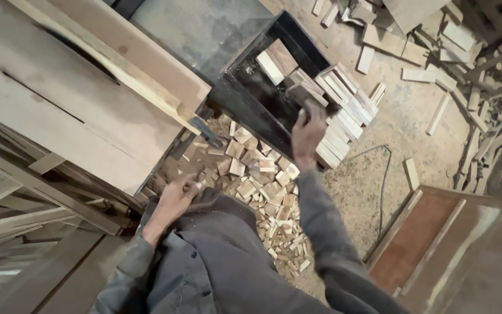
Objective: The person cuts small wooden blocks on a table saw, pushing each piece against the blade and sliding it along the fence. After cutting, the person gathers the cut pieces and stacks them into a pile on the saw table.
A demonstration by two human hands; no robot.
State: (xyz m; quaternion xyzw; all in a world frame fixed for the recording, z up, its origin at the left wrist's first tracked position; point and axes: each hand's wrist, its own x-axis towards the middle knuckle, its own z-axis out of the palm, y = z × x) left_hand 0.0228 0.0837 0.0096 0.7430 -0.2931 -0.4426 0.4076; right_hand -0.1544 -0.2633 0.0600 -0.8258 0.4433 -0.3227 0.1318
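From the head camera we are seeing one black bin (245,87) on the floor, wood blocks (344,107) stacked at its right edge, too many to count. Our right hand (308,135) is clamping its fingers on one block (304,93) above the bin. Our left hand (175,196) is resting, fingers curled, touching the scrap pile (257,174) beside the saw table (59,99).

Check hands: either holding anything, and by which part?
The right hand grips a wood block by its near end, over the black bin. The left hand is down in the offcut pile; whether it holds anything cannot be told.
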